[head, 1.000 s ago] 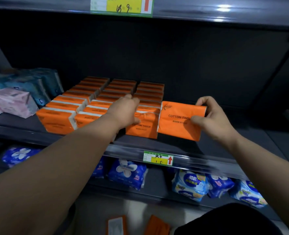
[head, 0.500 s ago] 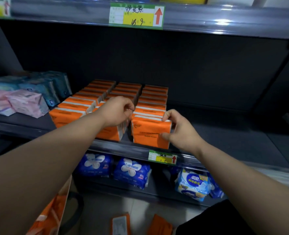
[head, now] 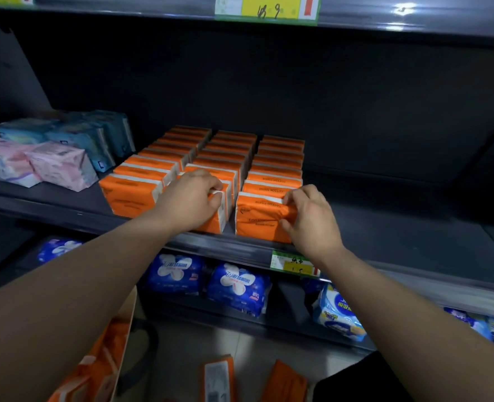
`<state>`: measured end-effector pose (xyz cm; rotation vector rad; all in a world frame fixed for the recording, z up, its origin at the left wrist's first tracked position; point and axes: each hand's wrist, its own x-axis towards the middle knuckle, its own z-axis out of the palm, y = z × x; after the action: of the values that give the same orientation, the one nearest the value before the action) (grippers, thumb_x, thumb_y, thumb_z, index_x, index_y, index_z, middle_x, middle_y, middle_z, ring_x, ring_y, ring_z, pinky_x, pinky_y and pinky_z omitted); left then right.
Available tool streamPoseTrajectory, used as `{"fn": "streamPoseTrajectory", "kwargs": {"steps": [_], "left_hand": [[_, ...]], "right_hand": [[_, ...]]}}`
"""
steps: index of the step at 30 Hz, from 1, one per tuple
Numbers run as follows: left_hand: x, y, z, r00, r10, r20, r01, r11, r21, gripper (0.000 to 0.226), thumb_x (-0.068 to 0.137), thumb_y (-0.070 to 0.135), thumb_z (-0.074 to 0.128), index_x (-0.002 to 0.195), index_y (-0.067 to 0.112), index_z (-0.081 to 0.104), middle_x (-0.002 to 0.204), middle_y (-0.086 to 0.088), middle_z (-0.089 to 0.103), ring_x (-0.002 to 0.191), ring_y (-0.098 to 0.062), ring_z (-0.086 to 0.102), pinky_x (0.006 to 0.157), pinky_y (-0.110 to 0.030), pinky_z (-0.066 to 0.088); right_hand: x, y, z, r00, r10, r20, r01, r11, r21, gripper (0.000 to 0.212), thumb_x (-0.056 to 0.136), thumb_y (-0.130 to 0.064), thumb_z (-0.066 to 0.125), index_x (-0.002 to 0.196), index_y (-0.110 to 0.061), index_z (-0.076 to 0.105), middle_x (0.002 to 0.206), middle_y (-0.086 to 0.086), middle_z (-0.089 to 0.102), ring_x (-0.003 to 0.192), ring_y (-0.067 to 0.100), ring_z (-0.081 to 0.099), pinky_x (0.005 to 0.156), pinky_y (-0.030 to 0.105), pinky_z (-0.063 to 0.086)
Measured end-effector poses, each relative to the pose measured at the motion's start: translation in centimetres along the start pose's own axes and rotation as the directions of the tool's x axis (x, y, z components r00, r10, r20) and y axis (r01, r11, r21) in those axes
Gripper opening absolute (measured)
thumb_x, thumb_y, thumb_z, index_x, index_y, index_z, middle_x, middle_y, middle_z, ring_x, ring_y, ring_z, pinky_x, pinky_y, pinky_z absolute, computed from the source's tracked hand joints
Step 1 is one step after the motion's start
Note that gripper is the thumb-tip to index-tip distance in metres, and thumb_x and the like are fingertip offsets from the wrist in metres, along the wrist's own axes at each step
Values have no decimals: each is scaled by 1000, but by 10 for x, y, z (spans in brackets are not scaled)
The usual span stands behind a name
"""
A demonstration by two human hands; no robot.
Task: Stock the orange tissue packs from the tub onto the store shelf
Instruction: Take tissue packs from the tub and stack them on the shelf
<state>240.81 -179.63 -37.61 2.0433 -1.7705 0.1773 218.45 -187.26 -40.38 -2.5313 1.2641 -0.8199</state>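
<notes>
Three rows of orange tissue packs (head: 231, 152) stand on the dark store shelf (head: 385, 227), running front to back. My right hand (head: 309, 219) grips the front orange pack of the right row (head: 257, 219) at its right end, the pack upright at the shelf's front edge. My left hand (head: 190, 198) rests closed over the top of the front pack of the middle row (head: 219, 216). At the bottom left an orange-filled container (head: 94, 369) shows only in part, with more orange packs (head: 216, 378) low at the bottom edge.
Pink packs (head: 51, 166) and blue packs (head: 94, 134) fill the shelf's left end. Bare shelf lies right of the orange rows. A price tag (head: 295, 264) hangs on the shelf's front rail. Blue and white packs (head: 237, 288) sit on the lower shelf.
My right hand has brought the orange pack from the right into the front of the right row and set it upright. My left hand stayed on the middle row's front pack.
</notes>
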Motion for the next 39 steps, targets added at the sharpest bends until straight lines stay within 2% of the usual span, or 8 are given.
{"fn": "streamPoseTrajectory", "kwargs": {"steps": [4,10,15,19,23,32,36,39], "left_hand": [[-1,1,-3,1000,-11,2,11,1000,-17,29,91,28,53,116,17,64,120,-1,60,109,-18,56,94,-38,47],[-12,3,-17,1000,-17,-6,17,1000,-24,27,89,29,55,113,19,65,118,0,61,107,-17,56,92,-40,49],[-44,-5,-42,1000,-21,-5,21,1000,-13,27,88,27,58,113,18,65,118,-3,60,112,-22,55,91,-35,47],[-89,-28,-66,997,-71,21,70,997,34,24,88,29,58,109,22,65,111,0,61,99,-23,61,82,-36,50],[-142,-66,-84,980,-186,64,179,979,97,24,86,29,59,108,21,66,111,0,62,104,-22,60,86,-36,49],[-247,-161,-89,819,-524,235,467,846,256,30,88,38,54,115,28,62,118,4,61,110,-18,56,88,-34,48],[-273,-193,-65,728,-627,276,562,777,283,27,92,35,49,110,23,64,113,4,65,104,-21,58,78,-28,45],[-286,-220,-33,647,-688,328,642,724,253,21,89,35,50,98,20,63,104,-1,67,98,-23,60,77,-30,44]], "right_hand": [[-2,-1,-10,1000,-3,0,3,999,-53,38,73,-26,73,105,-23,54,121,-1,40,111,19,40,98,29,32],[-7,-14,-20,994,-105,10,106,994,-37,53,77,-41,70,124,-21,54,136,-1,45,129,17,37,109,31,22],[-11,-44,-17,983,-183,27,183,983,-9,55,79,-35,69,129,-17,54,134,2,53,127,22,43,109,31,26],[-20,-81,-3,960,-275,59,271,960,69,51,76,-27,71,124,-14,58,125,6,60,120,26,50,105,32,32],[-32,-121,29,921,-369,125,356,927,118,51,77,-35,62,122,-10,59,122,10,62,117,29,54,104,35,37],[-65,-209,112,814,-458,357,366,882,298,48,84,-28,64,129,-17,55,130,1,58,123,19,49,101,24,33],[-74,-230,155,770,-473,428,343,873,348,55,79,-42,50,125,-15,59,124,5,62,117,24,54,97,32,41],[-75,-241,190,744,-457,487,322,885,337,51,82,-39,56,126,-14,58,126,7,61,117,26,53,96,35,42]]}}
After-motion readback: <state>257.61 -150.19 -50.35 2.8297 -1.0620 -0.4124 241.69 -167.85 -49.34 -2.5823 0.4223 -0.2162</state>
